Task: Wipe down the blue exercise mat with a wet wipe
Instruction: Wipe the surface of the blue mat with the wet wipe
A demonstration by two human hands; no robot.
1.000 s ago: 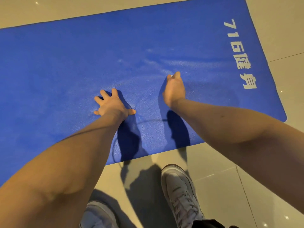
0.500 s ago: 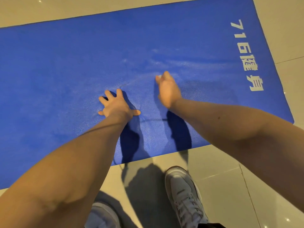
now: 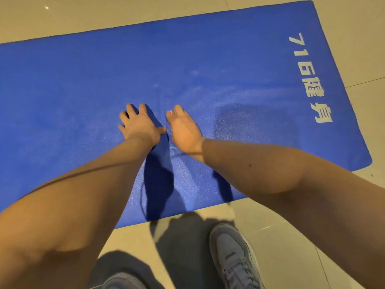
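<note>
The flat blue foam exercise mat (image 3: 83, 90) is pressed beneath the straight, widely spread fingers of the left hand (image 3: 139, 125). Just beside its thumb the right hand (image 3: 184, 130) is set edgewise, fingers together. A small white scrap (image 3: 171, 112) is seen at their tips; whether it is gripped cannot be told.

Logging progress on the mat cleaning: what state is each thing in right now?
Mat: unrolled, flat on the floor, with a darker patch right of the hands.
Left hand: flat on the mat, fingers spread.
Right hand: on the mat, fingers extended, close beside the left hand.
Wipe: only a white speck at the right fingertips, the rest hidden.
Shoes: on the floor, off the mat.
</note>
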